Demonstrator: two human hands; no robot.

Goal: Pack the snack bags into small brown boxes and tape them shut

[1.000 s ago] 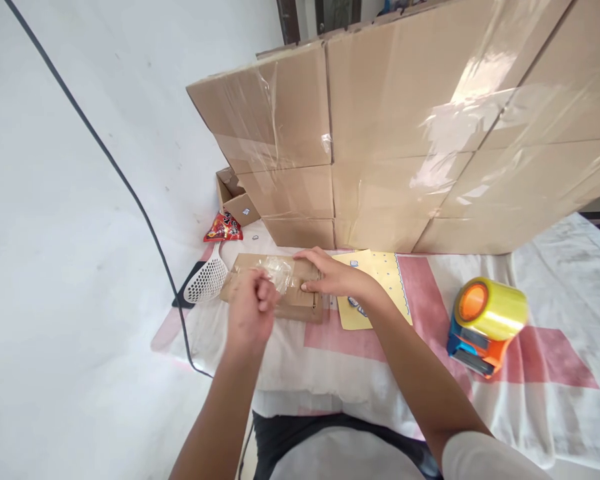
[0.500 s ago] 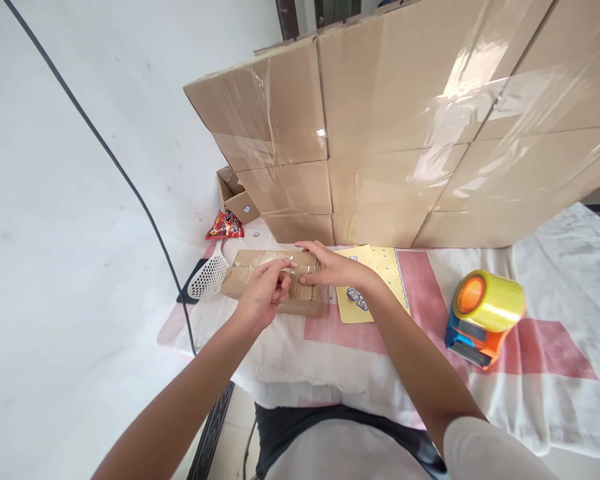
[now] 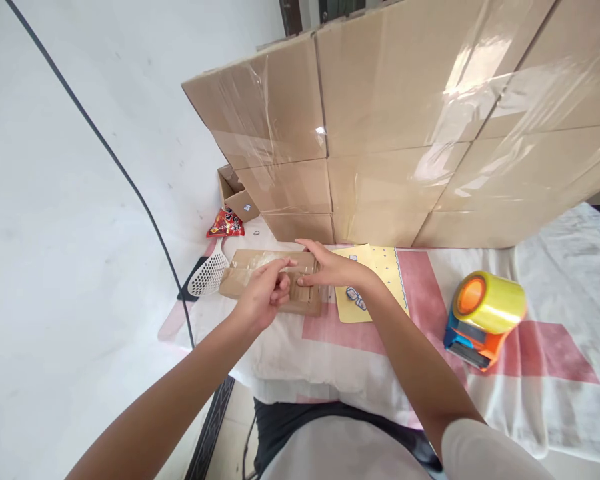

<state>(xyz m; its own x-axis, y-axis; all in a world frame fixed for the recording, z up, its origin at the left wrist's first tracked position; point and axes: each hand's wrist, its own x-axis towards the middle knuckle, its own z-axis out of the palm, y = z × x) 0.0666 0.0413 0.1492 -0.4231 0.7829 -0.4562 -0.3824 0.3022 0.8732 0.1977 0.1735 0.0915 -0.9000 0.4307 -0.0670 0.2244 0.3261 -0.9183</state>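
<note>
The left hand (image 3: 265,297) pinches clear tape down on the small box (image 3: 273,280), and the right hand (image 3: 330,270) lies flat, holding the box on the surface (image 3: 360,360). Some tape is already on; the tape roll (image 3: 485,317) sits well apart.

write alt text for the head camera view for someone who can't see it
Both hands, left hand and right hand, press on a small flat brown cardboard parcel lying on a white and pink cloth. An orange tape dispenser with a yellow roll sits to the right, with stacked taped cardboard boxes behind.
</note>
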